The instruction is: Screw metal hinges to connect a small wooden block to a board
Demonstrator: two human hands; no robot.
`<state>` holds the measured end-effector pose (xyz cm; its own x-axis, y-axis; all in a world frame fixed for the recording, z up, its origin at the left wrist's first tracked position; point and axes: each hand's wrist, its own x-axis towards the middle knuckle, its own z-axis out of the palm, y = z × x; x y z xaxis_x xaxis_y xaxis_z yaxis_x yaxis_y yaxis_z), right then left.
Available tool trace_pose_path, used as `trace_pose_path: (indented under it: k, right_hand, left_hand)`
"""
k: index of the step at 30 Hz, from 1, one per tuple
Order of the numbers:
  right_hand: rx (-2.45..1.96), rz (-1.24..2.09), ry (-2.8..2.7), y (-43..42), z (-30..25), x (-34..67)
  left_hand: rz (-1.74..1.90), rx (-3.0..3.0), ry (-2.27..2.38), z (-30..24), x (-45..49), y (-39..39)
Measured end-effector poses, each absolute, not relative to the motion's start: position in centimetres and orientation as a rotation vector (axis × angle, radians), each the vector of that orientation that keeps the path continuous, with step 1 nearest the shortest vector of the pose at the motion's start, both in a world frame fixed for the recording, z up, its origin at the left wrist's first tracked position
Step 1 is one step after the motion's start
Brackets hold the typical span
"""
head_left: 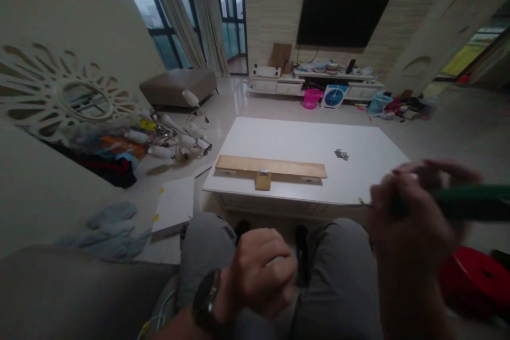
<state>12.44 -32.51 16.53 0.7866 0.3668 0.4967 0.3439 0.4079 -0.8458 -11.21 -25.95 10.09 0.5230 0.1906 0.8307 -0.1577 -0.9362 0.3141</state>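
Observation:
My left hand (pixel 265 271), with a dark watch (pixel 206 297) at its wrist, is closed over my lap. Anything inside its fingers is hidden. My right hand (pixel 414 212), smeared by motion, is closed around a long green and black tool (pixel 474 202) beyond the table's right front corner. The tool's exact kind is not clear. On the white table (pixel 287 138) lies a long light wood board (pixel 271 166), raised on small pale pieces. A small wooden block (pixel 263 181) with a shiny metal piece (pixel 263 172) rests at its front edge. Small metal parts (pixel 341 154) lie farther right.
A white panel (pixel 174 202) lies on the floor left of the table. Lamp parts (pixel 179 141) and piled bags stand farther left, below a sunburst mirror frame (pixel 85 96). A red object (pixel 476 279) sits at lower right. Beyond are an ottoman (pixel 179 87) and TV cabinet (pixel 274 85).

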Motion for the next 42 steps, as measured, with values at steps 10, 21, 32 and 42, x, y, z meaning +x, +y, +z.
trace_pose_path:
  k: [10, 21, 32, 42]
  right_hand:
    - [-1.065, 0.549, -0.525, -9.7, 3.8, 14.4]
    - [-1.121, 0.541, -0.449, -3.0, -2.8, 16.5]
    - [-1.004, 0.72, -0.18, -2.5, -4.5, 15.0]
    - [-0.991, 0.726, -0.176, -4.8, -5.1, 16.7]
  left_hand:
    - [0.071, 2.382, 0.483, -0.7, -1.1, -15.4]
    - [0.412, 1.777, 1.27, -5.0, -1.7, -4.9]
    - [0.421, 1.129, 1.451, -6.8, 0.0, -3.0]
    - [0.541, 1.089, 1.367, -7.9, 0.8, -3.1]
